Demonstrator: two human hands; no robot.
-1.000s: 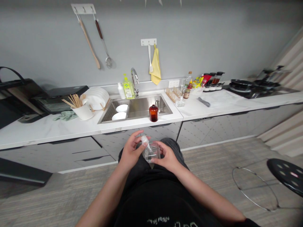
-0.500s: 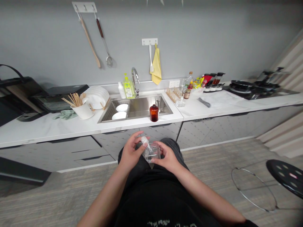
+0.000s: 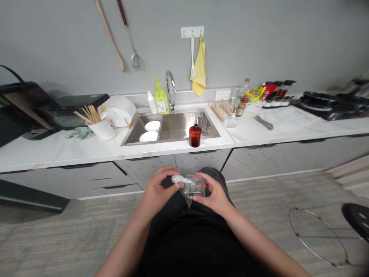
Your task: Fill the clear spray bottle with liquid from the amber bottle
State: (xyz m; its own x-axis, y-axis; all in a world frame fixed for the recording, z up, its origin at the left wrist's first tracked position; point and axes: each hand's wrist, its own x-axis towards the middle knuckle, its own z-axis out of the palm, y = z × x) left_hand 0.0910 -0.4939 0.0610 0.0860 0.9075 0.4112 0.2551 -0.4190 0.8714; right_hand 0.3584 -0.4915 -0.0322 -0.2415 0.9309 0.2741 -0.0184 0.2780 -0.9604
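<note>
Pinching the white pump (image 3: 178,179) by its head, left hand (image 3: 158,188) was over the lap, at the near middle, with thumb and bent fingertips brought together on the pump. Right hand (image 3: 215,195), just to the right, gripped the clear box (image 3: 195,188): thumb on the near edge, fingers curled along the far right edge. Fingers were partly hidden there, so could not tell how far apart they were. Pump lay tilted almost flat, stem pointing right, its tip at the box; could not tell whether inside it or only in front

Brown bottle (image 3: 195,136) stood upright on the counter (image 3: 57,154), by the near rim of the sink (image 3: 176,127), well apart from both hands. Two white bowls, one near (image 3: 148,137) and one far (image 3: 152,125), sat in the left part of the sink. Tap (image 3: 172,105) rose at the far rim, with green bottle (image 3: 161,102) and white bottle (image 3: 151,103) just to its left

Farther left, white plates (image 3: 118,109) stood on edge beside a cup (image 3: 103,130) of chopsticks (image 3: 91,114). Yellow cloth (image 3: 199,71) hung on the far wall; pan (image 3: 321,99) rested on the stove at far right
</note>
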